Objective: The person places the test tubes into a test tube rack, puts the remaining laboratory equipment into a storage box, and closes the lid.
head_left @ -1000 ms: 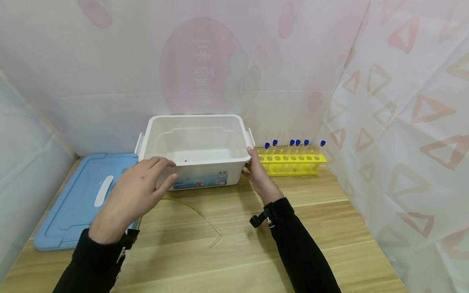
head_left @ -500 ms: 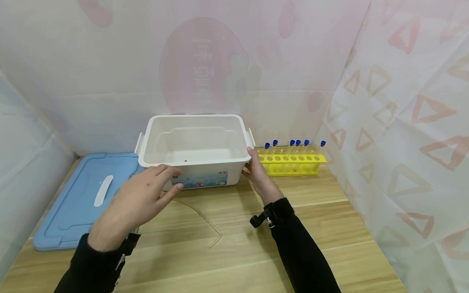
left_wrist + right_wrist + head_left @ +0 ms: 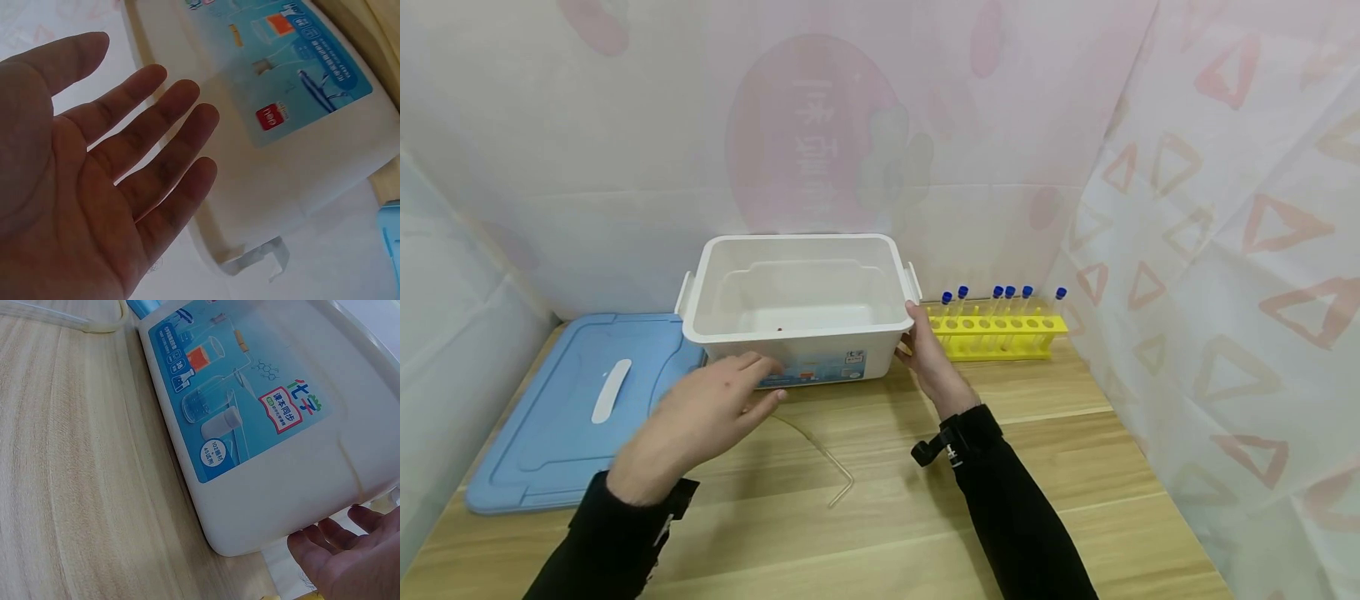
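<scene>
A white plastic storage box (image 3: 827, 340), its lid off, stands at the back of the table with a blue chemistry-set label (image 3: 219, 387) on its front. In the head view my right hand (image 3: 934, 371) holds its right front corner, thumb at the rim. The right wrist view shows fingertips (image 3: 300, 542) against the side wall. My left hand (image 3: 703, 417) hovers before the box's left front, fingers spread and loosely bent, with nothing in the palm (image 3: 75, 206). A bent clear tube (image 3: 831, 458) joined to yellowish tubing lies on the table, partly hidden by the left hand.
A blue lid (image 3: 565, 433) with a white handle lies at the left. Right of the box stands a yellow test tube rack (image 3: 1000, 353) with several blue-capped test tubes (image 3: 1027, 293). Printed curtains (image 3: 1000, 125) close in the back and sides.
My left hand has moved down and to the right, from the box's front rim to lower in front of the label. The right hand and the box have stayed put.
</scene>
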A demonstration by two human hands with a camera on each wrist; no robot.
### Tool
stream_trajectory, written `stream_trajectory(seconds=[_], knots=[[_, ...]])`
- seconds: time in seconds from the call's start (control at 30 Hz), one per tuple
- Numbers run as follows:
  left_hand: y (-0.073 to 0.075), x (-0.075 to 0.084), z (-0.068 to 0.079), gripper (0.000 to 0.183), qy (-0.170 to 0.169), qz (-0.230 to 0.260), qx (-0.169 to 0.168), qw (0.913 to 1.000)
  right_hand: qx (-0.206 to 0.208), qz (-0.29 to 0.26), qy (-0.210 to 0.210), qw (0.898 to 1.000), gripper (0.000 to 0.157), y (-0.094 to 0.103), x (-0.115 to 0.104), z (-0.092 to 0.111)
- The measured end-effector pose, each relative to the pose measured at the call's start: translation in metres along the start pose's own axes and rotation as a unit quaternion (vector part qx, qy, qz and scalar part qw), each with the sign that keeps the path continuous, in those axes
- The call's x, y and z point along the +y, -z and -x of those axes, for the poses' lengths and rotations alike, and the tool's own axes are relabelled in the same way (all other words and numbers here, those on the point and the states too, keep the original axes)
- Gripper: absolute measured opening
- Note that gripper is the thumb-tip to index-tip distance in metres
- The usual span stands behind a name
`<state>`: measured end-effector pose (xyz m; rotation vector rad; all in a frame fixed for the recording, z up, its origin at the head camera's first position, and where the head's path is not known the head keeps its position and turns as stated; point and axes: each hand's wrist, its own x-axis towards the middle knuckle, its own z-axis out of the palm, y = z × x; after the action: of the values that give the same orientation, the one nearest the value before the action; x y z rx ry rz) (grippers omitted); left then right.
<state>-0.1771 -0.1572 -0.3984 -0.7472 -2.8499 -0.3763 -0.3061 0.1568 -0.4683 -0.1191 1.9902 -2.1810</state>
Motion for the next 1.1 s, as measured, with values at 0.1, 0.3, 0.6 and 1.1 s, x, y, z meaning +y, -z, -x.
stream_trajectory(seconds=[0.1,0.3,0.6,1.1], knots=[[-0.009,-0.003,-0.003,0.039,-0.001,0.001,-0.004,1.0000,0.000,-0.002,-0.001,1.000,0.076,0.000,0.000,0.000],[-0.024,-0.009,-0.008,0.035,-0.005,0.005,-0.020,0.9998,-0.001,0.000,-0.002,1.000,0.078,0.000,-0.001,0.000],[-0.049,-0.023,-0.012,0.025,-0.010,0.013,-0.059,0.9981,0.007,0.002,-0.010,1.000,0.077,-0.001,-0.002,0.001],[-0.077,-0.036,-0.013,0.015,-0.048,-0.045,-0.091,0.9936,0.007,0.003,-0.009,1.000,0.077,0.000,-0.001,0.000]])
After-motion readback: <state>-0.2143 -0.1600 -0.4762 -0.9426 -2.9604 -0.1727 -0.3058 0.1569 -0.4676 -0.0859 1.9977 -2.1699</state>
